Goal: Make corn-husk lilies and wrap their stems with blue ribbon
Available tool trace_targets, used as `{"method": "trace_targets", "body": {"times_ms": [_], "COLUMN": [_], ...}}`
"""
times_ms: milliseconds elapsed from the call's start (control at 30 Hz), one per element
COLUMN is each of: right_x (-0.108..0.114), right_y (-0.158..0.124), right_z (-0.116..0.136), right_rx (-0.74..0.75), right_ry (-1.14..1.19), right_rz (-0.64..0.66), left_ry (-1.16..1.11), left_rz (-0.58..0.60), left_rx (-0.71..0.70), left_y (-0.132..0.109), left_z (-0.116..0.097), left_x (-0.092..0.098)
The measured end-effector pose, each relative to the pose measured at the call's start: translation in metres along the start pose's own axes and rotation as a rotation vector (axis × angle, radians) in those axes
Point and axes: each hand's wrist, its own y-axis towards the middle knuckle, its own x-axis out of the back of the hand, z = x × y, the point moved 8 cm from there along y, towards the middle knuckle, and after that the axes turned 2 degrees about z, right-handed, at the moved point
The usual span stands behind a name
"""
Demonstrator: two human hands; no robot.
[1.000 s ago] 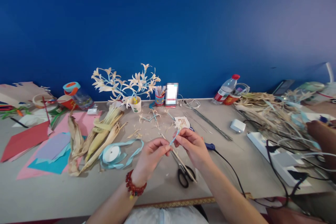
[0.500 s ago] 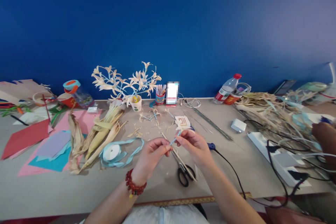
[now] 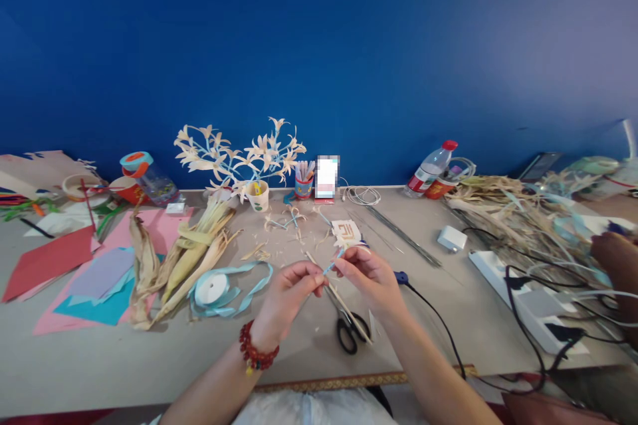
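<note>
My left hand [image 3: 295, 287] pinches the lower end of a thin light-blue wrapped stem [image 3: 330, 267]. At the stem's upper end, the fingertips of my right hand [image 3: 369, 277] are closed on it; a pale petal-like tip is partly hidden there. Black-handled scissors [image 3: 347, 337] lie on the table under my hands, with a thin pale stick [image 3: 355, 319] across them. Left of my hands rests a roll of light-blue ribbon [image 3: 228, 299], its loose end curling to the right. Behind my right hand lies a white square with a tan pattern [image 3: 345, 232].
Pale husk flowers [image 3: 266, 149] stand in a paper cup [image 3: 258, 198] at the back. Corn husks [image 3: 192, 259] and coloured paper [image 3: 102, 272] lie left. Metal wires [image 3: 406, 238], a power strip [image 3: 523, 302] and cables are right. Another person's hand [image 3: 615, 259] shows far right.
</note>
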Motion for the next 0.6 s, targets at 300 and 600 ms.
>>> {"method": "trace_targets", "body": {"times_ms": [300, 600], "right_x": [-0.0013, -0.0016], "right_y": [0.0007, 0.001], "right_z": [-0.0006, -0.0038], "right_rx": [-0.006, -0.006], "right_ry": [-0.006, -0.025], "right_rz": [0.005, 0.006], "left_ry": [-0.002, -0.011], "left_rz": [0.008, 0.0], "left_rx": [-0.011, -0.009], "left_y": [0.0014, -0.0004], "left_z": [-0.0011, -0.0015], "left_x": [0.001, 0.0029]}}
